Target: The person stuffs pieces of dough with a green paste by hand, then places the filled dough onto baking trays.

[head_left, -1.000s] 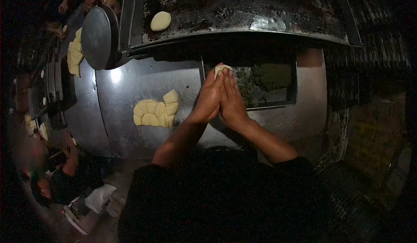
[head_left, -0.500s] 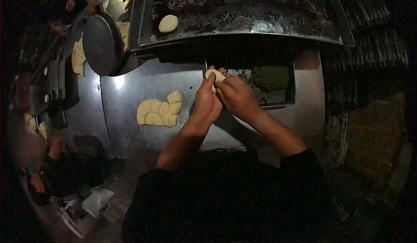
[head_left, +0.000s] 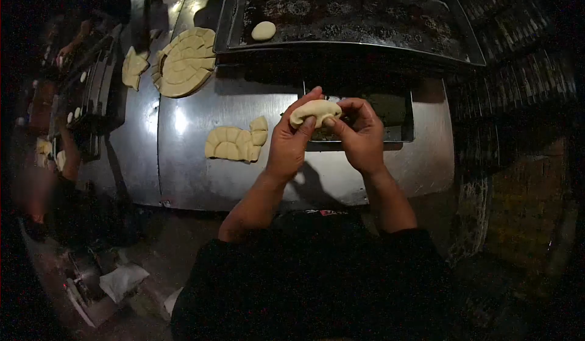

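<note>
A piece of pale dough (head_left: pixel 316 110), folded over with its edges bent toward me, is held up between both hands. My left hand (head_left: pixel 289 149) grips its left end, thumb pressed on the near side and fingers behind. At its right end my right hand (head_left: pixel 364 141) is closed the same way, the thumb pushing into the fold. Whether anything is inside the dough cannot be seen. Below and beyond the hands lies a rectangular container (head_left: pixel 402 141) with dark greenish contents, partly hidden by them. A slab of cut dough portions (head_left: pixel 229 143) rests left of my left hand.
A large dark baking tray (head_left: pixel 365 18) with 3 dough rounds spans the far side of the metal table (head_left: pixel 189 170). A divided dough disc (head_left: pixel 186 60) lies at the left, near an edge-on round pan (head_left: pixel 140 12). Another person (head_left: pixel 70 152) is at the left.
My right hand has gone from pinching the dough over my left palm to holding its right end. The round pan at left has been lifted and turned, uncovering the divided dough disc.
</note>
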`<state>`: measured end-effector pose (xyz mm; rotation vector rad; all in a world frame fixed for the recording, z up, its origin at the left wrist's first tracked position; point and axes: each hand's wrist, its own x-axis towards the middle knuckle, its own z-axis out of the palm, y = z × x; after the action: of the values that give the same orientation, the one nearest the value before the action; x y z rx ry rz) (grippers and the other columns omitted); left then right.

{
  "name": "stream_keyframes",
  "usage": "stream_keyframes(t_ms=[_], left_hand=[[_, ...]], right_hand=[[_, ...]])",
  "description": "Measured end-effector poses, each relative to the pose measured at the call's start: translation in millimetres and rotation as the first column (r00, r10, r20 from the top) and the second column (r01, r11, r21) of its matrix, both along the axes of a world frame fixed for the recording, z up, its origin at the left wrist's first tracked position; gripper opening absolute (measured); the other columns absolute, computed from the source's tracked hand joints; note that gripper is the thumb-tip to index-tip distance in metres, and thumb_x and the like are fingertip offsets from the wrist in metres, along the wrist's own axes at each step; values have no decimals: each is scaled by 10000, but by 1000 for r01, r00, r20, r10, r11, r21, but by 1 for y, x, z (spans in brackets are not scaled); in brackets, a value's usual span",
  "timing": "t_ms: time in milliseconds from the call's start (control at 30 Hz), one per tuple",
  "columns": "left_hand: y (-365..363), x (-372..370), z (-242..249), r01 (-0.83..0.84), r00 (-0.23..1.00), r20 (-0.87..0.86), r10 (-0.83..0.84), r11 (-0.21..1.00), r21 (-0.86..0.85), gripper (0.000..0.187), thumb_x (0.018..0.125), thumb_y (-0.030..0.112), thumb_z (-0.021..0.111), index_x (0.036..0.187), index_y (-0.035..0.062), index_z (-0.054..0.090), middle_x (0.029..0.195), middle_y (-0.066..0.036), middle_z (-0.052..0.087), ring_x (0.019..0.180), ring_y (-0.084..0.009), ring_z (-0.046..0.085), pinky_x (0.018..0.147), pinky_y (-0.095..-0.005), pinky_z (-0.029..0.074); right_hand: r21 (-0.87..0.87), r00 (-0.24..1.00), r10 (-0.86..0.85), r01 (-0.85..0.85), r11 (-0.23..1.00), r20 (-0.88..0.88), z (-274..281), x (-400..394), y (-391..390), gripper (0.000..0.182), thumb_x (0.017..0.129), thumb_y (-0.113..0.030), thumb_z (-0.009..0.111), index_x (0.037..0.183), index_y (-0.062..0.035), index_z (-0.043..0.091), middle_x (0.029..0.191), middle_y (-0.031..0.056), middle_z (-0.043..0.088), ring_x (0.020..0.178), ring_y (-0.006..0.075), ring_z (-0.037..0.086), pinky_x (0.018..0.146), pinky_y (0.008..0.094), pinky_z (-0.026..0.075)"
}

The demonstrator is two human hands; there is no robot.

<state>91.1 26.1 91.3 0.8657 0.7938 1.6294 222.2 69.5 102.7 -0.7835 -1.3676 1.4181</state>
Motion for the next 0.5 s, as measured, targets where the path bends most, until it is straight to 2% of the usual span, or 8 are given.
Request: stream_keyframes(t_ms=[67,133,167,200,300,400,433,500], left_hand=[[-13,8,3,-67,986,-152,67,998,3,486,976,130,428,1415,13,255,1379,-149,394,1240,-220,427,1039,-329,355],[-28,13,1,-175,903,-399,158,985,-4,671,983,206,428,1462,26,-6,1429,-194,291,1275,-232,367,1039,-327,310],[-36,9,2,-52,932,-360,50,999,5,860,963,392,430,1420,33,-204,1448,-226,218,1302,-253,314,1043,-326,277],[-43,1,2,-55,932,-359,55,998,9,860,963,392,430,1420,33,-204,1448,-226,218,1302,-253,314,1043,-326,277],[-67,-34,17,298,845,-441,-302,951,-79,1046,782,747,250,1444,26,-121,1471,-194,205,1343,-293,248,1087,-392,228],[-93,-54,35,455,817,-322,-477,878,-147,1019,802,696,366,1457,19,-23,1480,-208,186,1351,-312,245,1084,-450,253],[-97,-55,28,344,878,-303,-371,929,-141,843,847,541,519,1420,-2,226,1409,-208,320,1281,-296,373,1039,-449,356],[-103,-51,30,199,938,-260,-229,971,-134,680,881,445,536,1342,-4,317,1308,-177,413,1200,-261,445,980,-411,415]], right_hand=[[189,968,-168,132,973,188,-7,-8,-11,145,805,-56,677,888,-2,571,843,86,583,772,115,588,589,257,481],[590,899,-361,156,792,247,-5,-21,-27,125,794,-24,643,878,3,554,794,116,562,713,227,599,608,318,484],[638,897,-342,92,764,280,1,-23,-36,145,787,-21,645,894,3,551,816,127,561,712,254,596,617,335,485],[678,891,-325,27,734,317,7,-24,-46,166,780,-18,648,911,2,548,839,138,559,710,280,594,626,352,486],[651,889,-251,-68,756,384,5,-20,-64,203,782,-12,653,956,-2,549,887,145,562,728,272,599,619,349,490],[656,898,-272,-24,754,345,7,-9,-76,219,784,-9,659,977,8,557,868,153,572,731,262,607,608,331,494],[603,917,-198,-55,796,346,13,-4,-78,227,795,-18,659,999,14,564,852,149,585,739,231,616,598,310,494],[299,949,64,-160,941,307,32,-1,-89,279,800,-33,663,1055,23,564,858,132,591,752,197,611,614,294,498]])
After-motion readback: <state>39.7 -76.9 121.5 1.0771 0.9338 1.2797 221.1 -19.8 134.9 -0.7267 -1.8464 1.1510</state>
